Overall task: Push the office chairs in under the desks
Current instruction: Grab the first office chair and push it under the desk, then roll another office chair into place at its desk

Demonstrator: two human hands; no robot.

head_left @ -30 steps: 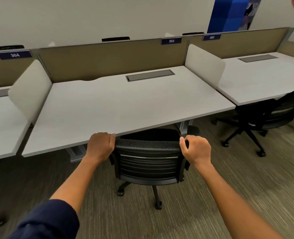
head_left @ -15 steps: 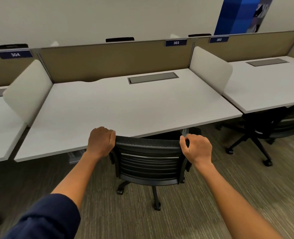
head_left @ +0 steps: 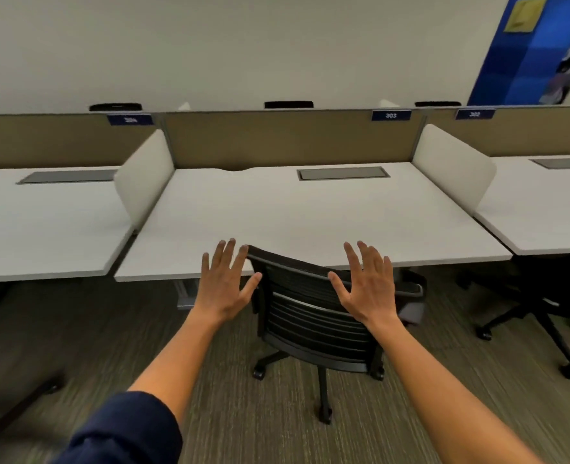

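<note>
Chair [head_left: 313, 306] back: black mesh/plastic slats. Desk [head_left: 276, 222]: smooth matt laminate. Carpet [head_left: 243, 413]: rough.

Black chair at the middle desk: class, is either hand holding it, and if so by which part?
Nothing is held. The left hand and right hand are open, fingers spread, near the chair backrest.

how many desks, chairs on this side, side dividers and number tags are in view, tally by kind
desks: 3
chairs on this side: 2
side dividers: 2
number tags: 3
total: 10
</note>
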